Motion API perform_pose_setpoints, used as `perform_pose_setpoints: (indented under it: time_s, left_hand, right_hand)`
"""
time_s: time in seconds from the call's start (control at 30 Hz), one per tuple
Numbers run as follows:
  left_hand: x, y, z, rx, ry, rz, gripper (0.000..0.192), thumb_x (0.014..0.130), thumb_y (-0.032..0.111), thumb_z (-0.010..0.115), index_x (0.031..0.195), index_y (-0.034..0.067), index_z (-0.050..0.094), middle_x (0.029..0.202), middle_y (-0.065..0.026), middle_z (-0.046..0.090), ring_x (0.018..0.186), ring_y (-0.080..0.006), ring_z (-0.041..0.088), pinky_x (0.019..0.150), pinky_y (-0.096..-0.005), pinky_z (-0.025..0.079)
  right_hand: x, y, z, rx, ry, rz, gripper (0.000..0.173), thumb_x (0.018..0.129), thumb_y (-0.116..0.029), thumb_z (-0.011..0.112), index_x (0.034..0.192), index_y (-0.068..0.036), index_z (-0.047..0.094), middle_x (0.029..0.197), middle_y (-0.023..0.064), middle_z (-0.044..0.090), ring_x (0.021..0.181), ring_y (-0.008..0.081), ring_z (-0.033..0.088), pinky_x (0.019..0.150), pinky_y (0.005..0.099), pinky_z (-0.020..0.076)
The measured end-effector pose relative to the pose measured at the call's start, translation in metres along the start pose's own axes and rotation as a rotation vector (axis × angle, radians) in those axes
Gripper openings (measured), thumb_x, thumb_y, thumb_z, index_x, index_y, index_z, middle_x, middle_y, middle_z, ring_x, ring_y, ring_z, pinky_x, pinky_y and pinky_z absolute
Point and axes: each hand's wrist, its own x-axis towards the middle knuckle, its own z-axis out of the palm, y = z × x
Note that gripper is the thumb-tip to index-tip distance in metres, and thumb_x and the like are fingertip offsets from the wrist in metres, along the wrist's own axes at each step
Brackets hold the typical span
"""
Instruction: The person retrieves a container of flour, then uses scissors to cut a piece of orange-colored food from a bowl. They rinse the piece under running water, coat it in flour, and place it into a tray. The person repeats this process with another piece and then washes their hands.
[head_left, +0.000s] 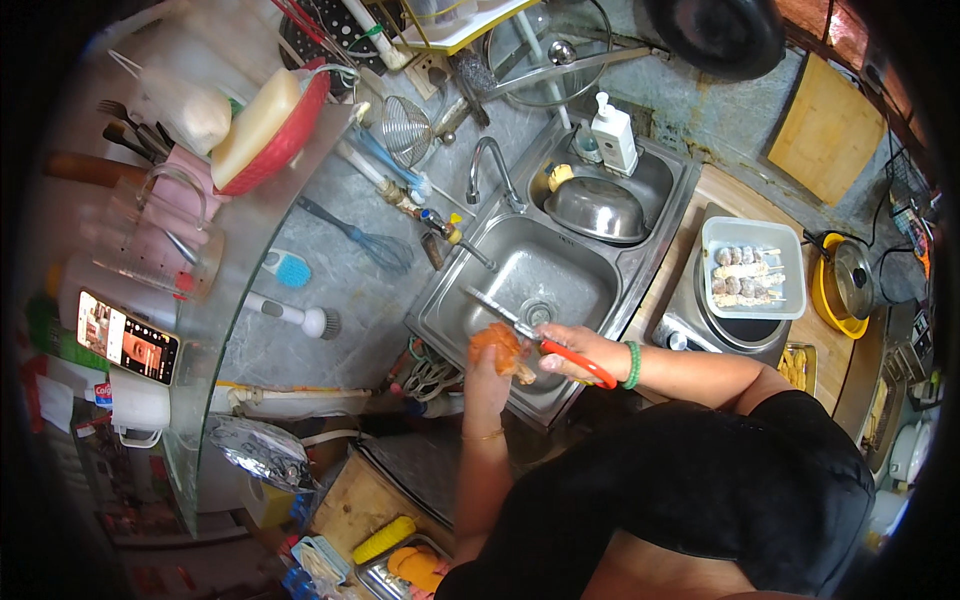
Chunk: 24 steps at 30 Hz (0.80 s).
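Over the front edge of a stainless-steel sink (577, 279), my left hand (489, 379) grips an orange-coated piece of meat (496, 349), perhaps a drumstick, with a pale end pointing right. My right hand (581, 352) holds kitchen scissors (574, 360) by their red-orange handles. The metal blades point up and left over the basin, close against the top right of the meat; whether they touch it is hard to tell. The faucet tap (480, 259) reaches over the basin behind them. My right wrist wears a green beaded bracelet.
An upturned metal bowl (596, 208) and a white pump bottle (615, 139) occupy the smaller basin. Right of it, a plastic tub (754, 270) with skewers stands on a cooker. A glass shelf (255, 277) with a phone (127, 336) juts out at left. Below lies a wooden board (352, 491).
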Motion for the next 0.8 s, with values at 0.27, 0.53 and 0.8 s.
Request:
perform_pose_setpoints:
  time_s: [0.27, 0.53, 0.8]
  left_hand:
    - [0.012, 0.024, -0.013, -0.523, -0.084, 0.137, 0.062, 0.086, 0.052, 0.047, 0.134, 0.014, 0.039, 0.142, -0.0125, 0.034, 0.133, -0.0343, 0.027, 0.1, -0.0582, 0.03]
    - [0.017, 0.031, -0.006, -0.572, -0.305, 0.15, 0.057, 0.087, 0.051, 0.046, 0.129, 0.013, 0.045, 0.138, -0.0139, 0.039, 0.124, -0.0346, 0.039, 0.094, -0.0543, 0.035]
    - [0.022, 0.022, -0.035, -0.456, 0.167, -0.213, 0.052, 0.089, 0.049, 0.035, 0.116, 0.008, 0.051, 0.109, -0.0107, 0.056, 0.101, -0.0286, 0.053, 0.092, -0.0513, 0.034]
  right_hand:
    - [-0.018, 0.006, -0.016, 0.159, -0.239, 0.314, 0.067, 0.085, -0.046, 0.06, 0.129, -0.001, 0.038, 0.092, 0.0051, 0.051, 0.083, 0.0108, 0.05, 0.073, 0.0265, 0.0436]
    - [-0.042, 0.003, -0.03, -0.019, -0.263, 0.153, 0.07, 0.083, -0.047, 0.061, 0.128, 0.002, 0.039, 0.111, 0.0125, 0.052, 0.101, 0.0247, 0.052, 0.088, 0.0336, 0.041]
    - [-0.08, 0.058, -0.05, -0.558, 0.009, 0.243, 0.062, 0.075, -0.039, 0.07, 0.123, -0.005, 0.048, 0.1, 0.0183, 0.059, 0.096, 0.0352, 0.057, 0.082, 0.0392, 0.0457]
